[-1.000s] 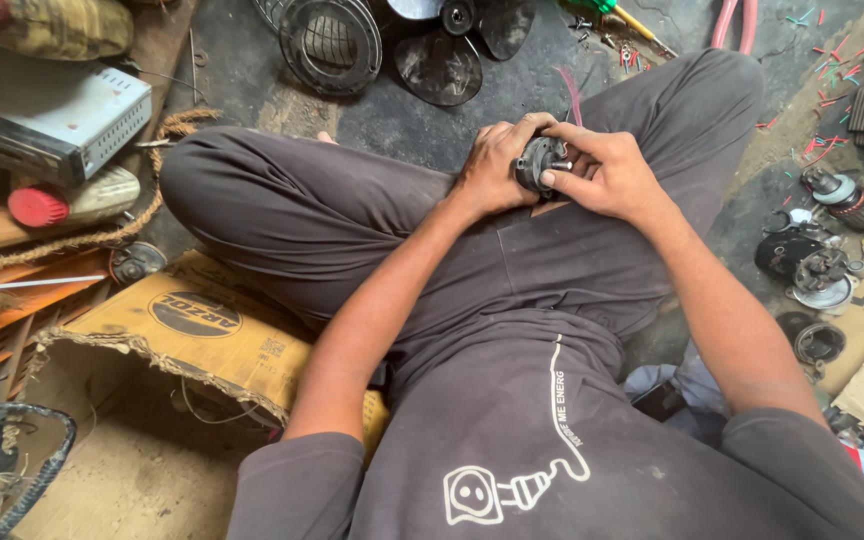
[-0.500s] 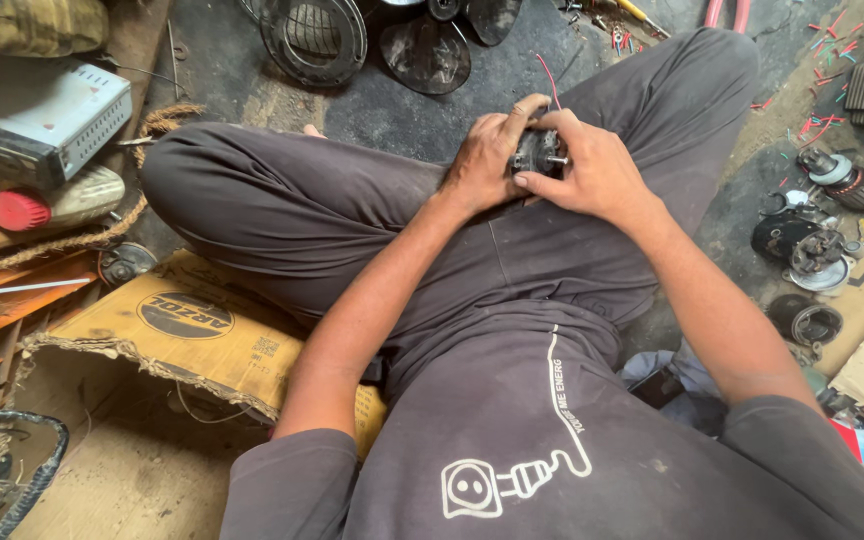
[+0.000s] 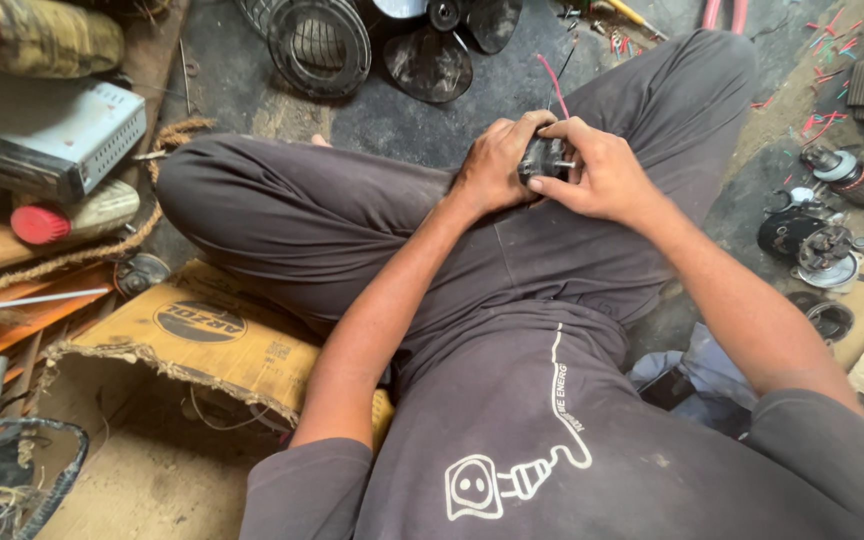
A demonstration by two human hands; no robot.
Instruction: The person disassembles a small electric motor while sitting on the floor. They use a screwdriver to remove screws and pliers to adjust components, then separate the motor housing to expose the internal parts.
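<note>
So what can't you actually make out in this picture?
- Head view: small dark part, mostly covered by the left hand and right hand; its kind is unclear.
- Red wire: lower end hidden behind the hands.
- Fan guard: cut off by the top edge.
- Scattered motor parts: too small to identify.

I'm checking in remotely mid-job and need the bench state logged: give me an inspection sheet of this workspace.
Surface: dark, dirty floor; the person sits cross-legged on it.
Job's things: small dark motor part, held over the lap.
Clutter: fan blade, wire fan guard, torn cardboard box, red-capped bottle.
Grips: left hand and right hand both closed on the motor part.
Cables: red wire rising from the part; cut wire bits scattered.
Surroundings: silver metal case, motor parts at right.
</note>
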